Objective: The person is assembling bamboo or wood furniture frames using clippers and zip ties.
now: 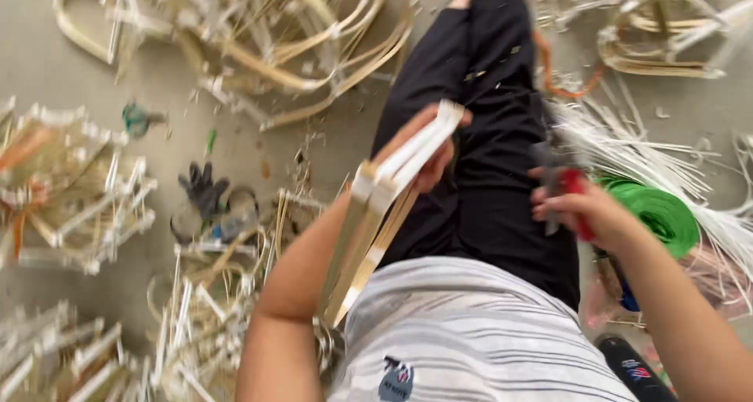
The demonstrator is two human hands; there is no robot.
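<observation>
While the left hand is closed around a bundle of flat bamboo strips, its long axis slanting from lap up to the fingers, the right hand grips a red-handled tool just beside, over black-trousered legs.

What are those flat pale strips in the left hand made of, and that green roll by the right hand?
The strips look like split bamboo or cane: tan, matte, stiff and straight, partly wrapped in white tape or plastic. The green roll looks like thin plastic ribbon: bright, slightly glossy, wound in fine layers. Motion blur leaves both uncertain.
</observation>
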